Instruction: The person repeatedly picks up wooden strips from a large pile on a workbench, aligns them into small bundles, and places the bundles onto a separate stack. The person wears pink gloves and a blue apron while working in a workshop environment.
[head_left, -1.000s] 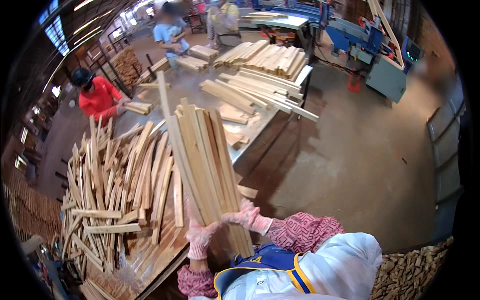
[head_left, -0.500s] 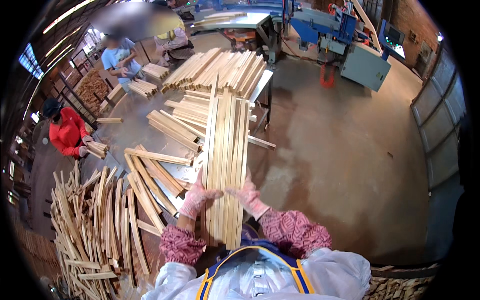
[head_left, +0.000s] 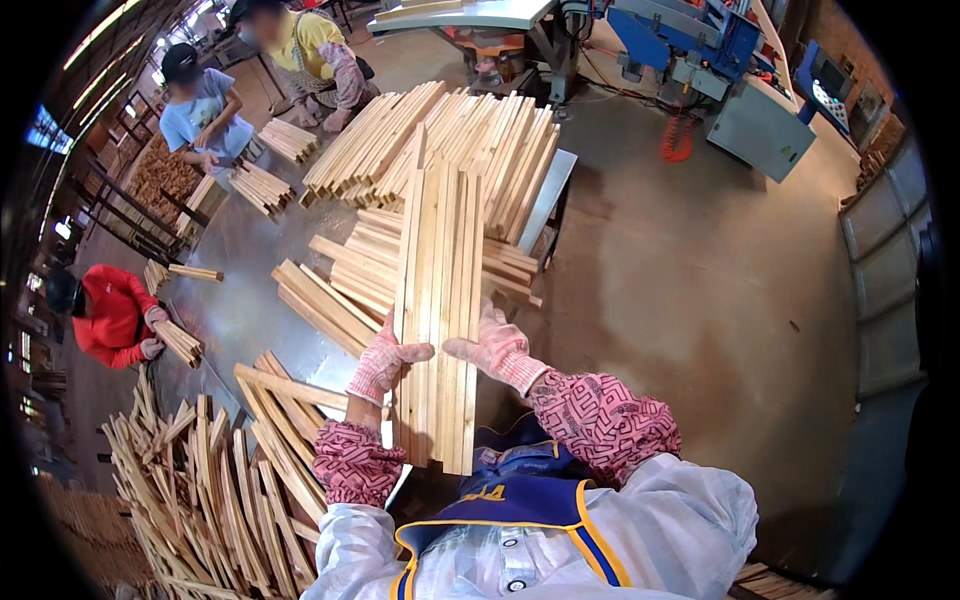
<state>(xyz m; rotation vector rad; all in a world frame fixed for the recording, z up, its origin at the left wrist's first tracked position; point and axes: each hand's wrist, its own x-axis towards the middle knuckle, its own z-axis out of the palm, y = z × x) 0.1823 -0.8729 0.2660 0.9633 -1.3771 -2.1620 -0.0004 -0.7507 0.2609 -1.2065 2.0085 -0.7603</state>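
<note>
A bundle of long, pale wooden strips (head_left: 438,290) points away from me, held in front of my body above the near end of the work table. My left hand (head_left: 386,360), in a pinkish knit glove, grips its left side with the thumb across the top. On the opposite side my right hand (head_left: 498,350), gloved alike, presses in with its thumb also on top. One strip sticks out past the others at the far end. The fingers under the bundle are hidden. Beyond it lies a pile of strips (head_left: 365,260), partly covered by the bundle.
On the metal table (head_left: 225,325) sit a wide stack of strips (head_left: 400,135) and loose strips (head_left: 318,308). A heap of rough strips (head_left: 215,490) fills the lower left. Co-workers in red (head_left: 112,315), light blue (head_left: 205,115) and yellow (head_left: 312,55) stand left. A blue machine (head_left: 690,60) stands far right.
My view has shifted, so the co-workers and table show differently. Both hands, still gripping the bundle, appear slightly higher in the picture, and its near end has lifted off the lower edge.
</note>
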